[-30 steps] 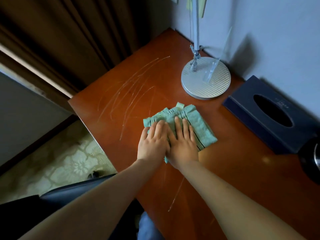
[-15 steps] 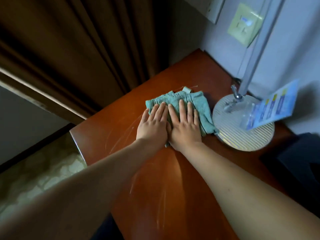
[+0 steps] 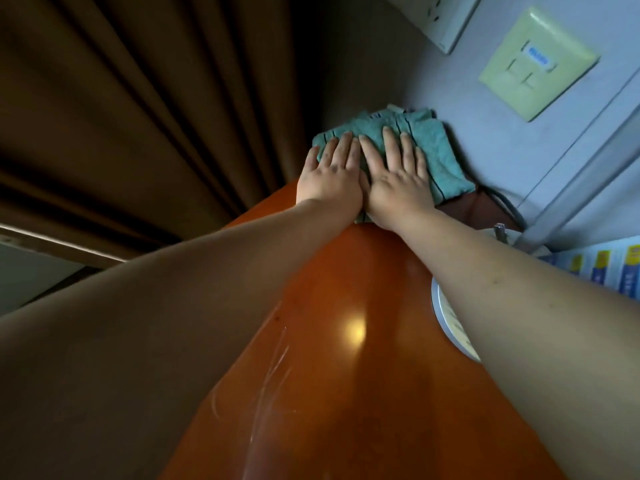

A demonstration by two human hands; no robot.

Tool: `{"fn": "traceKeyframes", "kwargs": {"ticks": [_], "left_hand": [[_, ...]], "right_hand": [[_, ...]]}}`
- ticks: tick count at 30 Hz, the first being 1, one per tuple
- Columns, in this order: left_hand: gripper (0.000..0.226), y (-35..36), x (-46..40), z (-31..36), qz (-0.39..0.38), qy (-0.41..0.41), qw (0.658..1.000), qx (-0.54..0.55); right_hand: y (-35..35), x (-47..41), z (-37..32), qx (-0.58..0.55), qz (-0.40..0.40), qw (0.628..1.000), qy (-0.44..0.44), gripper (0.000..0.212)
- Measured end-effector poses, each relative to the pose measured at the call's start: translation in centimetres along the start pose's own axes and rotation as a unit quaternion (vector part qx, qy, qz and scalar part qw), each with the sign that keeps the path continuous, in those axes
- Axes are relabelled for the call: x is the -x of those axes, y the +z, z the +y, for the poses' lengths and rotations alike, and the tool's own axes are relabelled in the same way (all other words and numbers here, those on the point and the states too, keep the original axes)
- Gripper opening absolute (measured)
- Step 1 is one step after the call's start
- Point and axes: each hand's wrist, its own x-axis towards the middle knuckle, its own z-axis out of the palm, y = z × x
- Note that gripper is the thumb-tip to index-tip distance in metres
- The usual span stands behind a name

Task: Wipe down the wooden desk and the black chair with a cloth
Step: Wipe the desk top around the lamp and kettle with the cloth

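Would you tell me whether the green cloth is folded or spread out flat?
Folded. The cloth shows stacked, layered edges at its far end, forming a compact pad under the flat left hand and right hand.

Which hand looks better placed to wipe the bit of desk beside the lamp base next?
Probably the right hand: it presses the cloth on the side nearer the lamp base. The left hand lies flat toward the curtain side of the desk.

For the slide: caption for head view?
Both hands, left and right, press the green cloth flat on the wooden desk.
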Motion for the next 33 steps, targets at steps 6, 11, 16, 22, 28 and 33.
{"fn": "traceKeyframes", "kwargs": {"ticks": [6,11,16,22,28,33], "left_hand": [[0.073,1.4,6.4,-0.1,-0.002,0.008,0.999,-0.034],[0.069,4.6,16.2,0.2,-0.008,-0.017,1.000,-0.008],[0.065,6.1,22.8,1.3,-0.011,-0.034,0.999,0.004],[0.067,4.9,17.2,0.2,0.004,-0.001,0.999,-0.034],[0.071,1.0,4.4,-0.9,0.009,0.030,0.999,-0.039],[0.073,0.2,-1.0,-1.0,0.012,0.014,1.000,-0.011]], "right_hand": [[0.9,5.9,-1.9,-0.008,0.006,1.000,0.001,0.062],[2.7,15.4,-4.3,-0.025,0.014,0.999,-0.020,0.066],[3.5,21.7,-5.1,-0.026,-0.013,0.999,-0.034,0.067],[2.8,17.3,-4.4,-0.015,0.001,1.000,-0.015,0.071],[1.1,5.2,-2.1,-0.005,0.023,0.999,0.026,0.063],[0.6,-1.1,-0.4,-0.003,0.018,1.000,0.022,0.059]]}}
